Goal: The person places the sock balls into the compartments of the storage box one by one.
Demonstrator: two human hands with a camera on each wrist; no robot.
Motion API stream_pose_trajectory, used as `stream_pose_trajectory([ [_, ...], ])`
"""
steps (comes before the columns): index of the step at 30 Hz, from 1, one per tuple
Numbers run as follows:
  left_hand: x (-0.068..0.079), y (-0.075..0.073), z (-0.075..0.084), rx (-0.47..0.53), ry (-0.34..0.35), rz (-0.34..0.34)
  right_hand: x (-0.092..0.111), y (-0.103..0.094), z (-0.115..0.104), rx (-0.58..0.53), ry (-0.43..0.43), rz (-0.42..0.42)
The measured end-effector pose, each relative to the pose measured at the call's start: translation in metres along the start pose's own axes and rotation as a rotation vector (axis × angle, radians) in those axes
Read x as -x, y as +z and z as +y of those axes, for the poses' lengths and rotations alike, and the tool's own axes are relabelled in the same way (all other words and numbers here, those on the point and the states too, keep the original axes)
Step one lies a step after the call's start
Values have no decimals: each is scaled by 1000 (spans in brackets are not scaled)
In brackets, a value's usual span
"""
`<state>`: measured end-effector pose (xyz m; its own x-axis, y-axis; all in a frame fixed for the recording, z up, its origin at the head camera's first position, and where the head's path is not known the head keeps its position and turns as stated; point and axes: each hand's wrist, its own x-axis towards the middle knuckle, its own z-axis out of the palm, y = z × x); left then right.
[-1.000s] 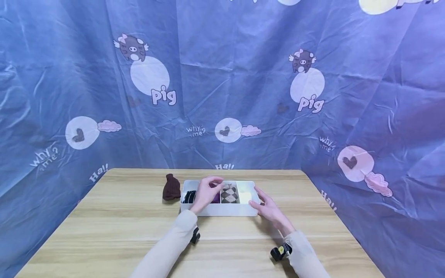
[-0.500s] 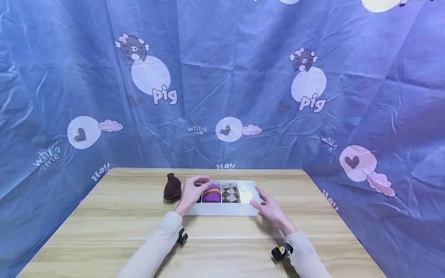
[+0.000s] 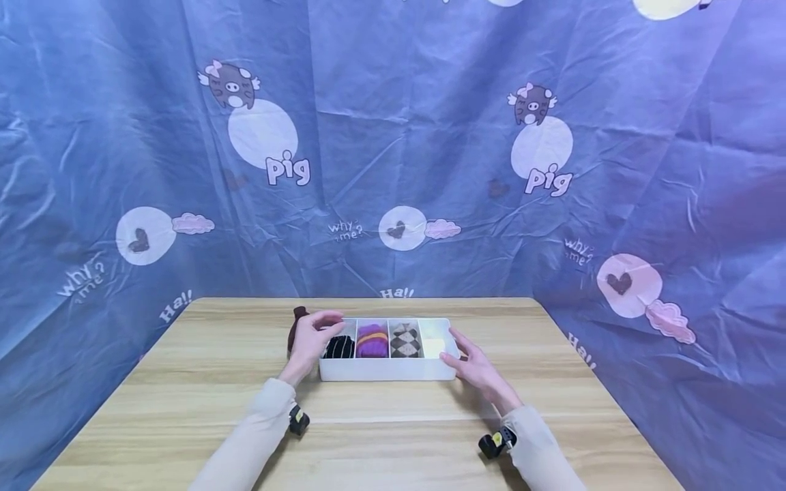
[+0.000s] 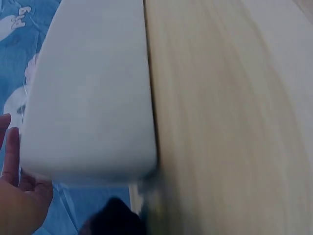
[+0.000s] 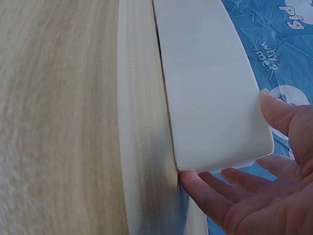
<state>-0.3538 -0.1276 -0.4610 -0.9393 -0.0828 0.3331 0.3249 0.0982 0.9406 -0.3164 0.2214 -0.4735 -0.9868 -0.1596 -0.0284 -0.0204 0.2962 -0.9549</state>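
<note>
A white box [image 3: 388, 369] with dividers stands on the table. In its compartments lie a black folded sock with pale stripes [image 3: 339, 347], a purple folded sock with an orange band [image 3: 372, 341] and an argyle folded sock [image 3: 405, 340]; the rightmost one shows a pale patch. My left hand [image 3: 311, 341] is over the box's left end, fingers loosely bent, holding nothing. It partly covers a dark brown knitted piece [image 3: 299, 313] beside the box. My right hand [image 3: 477, 368] grips the box's right end, thumb on the rim and fingers [image 5: 200, 192] at the end wall.
The box rests on a light wood table [image 3: 393, 436], towards its far edge. Behind and at both sides hangs a blue printed cloth [image 3: 393, 150]. Each wrist bears a small black camera.
My left hand has moved left across the box, from the purple sock to the left end and the knitted piece, uncovering the purple and black socks. The right hand stays at the right end.
</note>
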Motion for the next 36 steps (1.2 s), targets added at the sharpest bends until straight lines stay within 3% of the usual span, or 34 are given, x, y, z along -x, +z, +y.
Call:
stream_pose_trajectory([
  [3, -2, -11, -4, 20, -35, 11, -2, 0, 0, -3, -6, -3],
  [6, -1, -21, 4, 30, -60, 8, -3, 0, 1, -14, -2, 1],
  [10, -5, -36, 5, -25, -57, 17, -3, -1, 1, -23, -3, -2],
  [13, -13, -48, -4, -65, -66, 22, -2, -2, -1, -23, -6, -11],
  [22, -24, -79, -13, -78, -99, 36, -1, -3, -2, -22, -9, -15],
  [29, -24, -86, -17, -99, -117, 37, -1, -1, 0, -13, -15, -12],
  [36, -30, -85, -26, -149, -149, 44, -1, 0, 1, -8, 4, -2],
])
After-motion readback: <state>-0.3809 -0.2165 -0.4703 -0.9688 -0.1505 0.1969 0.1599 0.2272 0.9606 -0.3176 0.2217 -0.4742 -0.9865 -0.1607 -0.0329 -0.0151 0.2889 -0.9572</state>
